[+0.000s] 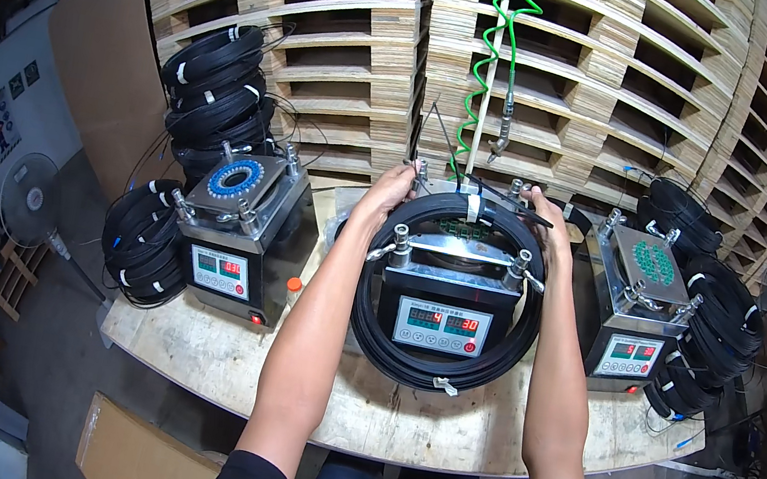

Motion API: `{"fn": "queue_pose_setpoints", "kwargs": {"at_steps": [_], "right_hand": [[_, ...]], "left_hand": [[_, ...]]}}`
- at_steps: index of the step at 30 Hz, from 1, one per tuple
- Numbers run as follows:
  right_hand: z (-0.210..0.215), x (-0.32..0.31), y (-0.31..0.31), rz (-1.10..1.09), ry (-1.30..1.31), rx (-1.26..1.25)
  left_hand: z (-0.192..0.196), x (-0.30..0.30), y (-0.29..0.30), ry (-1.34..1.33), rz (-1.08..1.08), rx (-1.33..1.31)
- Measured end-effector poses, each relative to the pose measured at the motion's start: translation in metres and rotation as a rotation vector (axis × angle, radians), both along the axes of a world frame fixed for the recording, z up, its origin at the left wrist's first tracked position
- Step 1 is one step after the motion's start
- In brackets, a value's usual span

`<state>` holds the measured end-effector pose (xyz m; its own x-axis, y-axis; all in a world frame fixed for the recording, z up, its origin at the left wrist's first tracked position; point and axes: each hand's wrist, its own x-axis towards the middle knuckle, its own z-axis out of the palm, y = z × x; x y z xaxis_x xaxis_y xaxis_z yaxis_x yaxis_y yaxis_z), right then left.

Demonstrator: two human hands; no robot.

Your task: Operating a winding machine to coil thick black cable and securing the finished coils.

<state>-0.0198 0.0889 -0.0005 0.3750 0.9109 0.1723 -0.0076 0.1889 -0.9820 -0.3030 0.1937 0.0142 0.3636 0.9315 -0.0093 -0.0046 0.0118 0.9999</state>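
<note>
A coil of black cable (pixel 437 382) is in front of the middle machine, whose display panel (pixel 442 328) shows through the ring. My left hand (pixel 392 190) is closed at the coil's upper left, and my right hand (pixel 549 219) is closed at its upper right. Part of the fingers of both hands is hidden behind the coil and machine. White ties wrap the coil at top and bottom, and loose cable ends stick up near my fingers. The middle machine's metal clamp posts (pixel 401 238) stand inside the ring.
Similar machines stand left (pixel 237 235) and right (pixel 632 312) on the wooden table (pixel 210 368). Stacks of black cable coils (pixel 214 100) flank them. A green spiral air hose (pixel 479 83) hangs before wooden pallets (pixel 333 59). Fans (pixel 30 199) stand at both sides.
</note>
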Motion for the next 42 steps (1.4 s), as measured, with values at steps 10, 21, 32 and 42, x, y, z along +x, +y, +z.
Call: {"fn": "queue_pose_setpoints", "kwargs": {"at_steps": [10, 21, 32, 42], "right_hand": [[0.004, 0.000, -0.006, 0.021, -0.018, -0.004], [0.008, -0.004, -0.009, -0.032, -0.040, -0.077], [0.004, -0.003, -0.004, 0.025, -0.005, -0.029], [-0.002, 0.002, 0.001, 0.042, 0.044, -0.018]], "left_hand": [[0.007, 0.001, -0.013, 0.016, 0.052, -0.014], [-0.012, 0.004, 0.012, -0.043, 0.001, 0.032], [-0.013, 0.001, 0.013, -0.018, 0.013, 0.023], [-0.007, 0.002, 0.007, 0.008, 0.033, 0.047]]}}
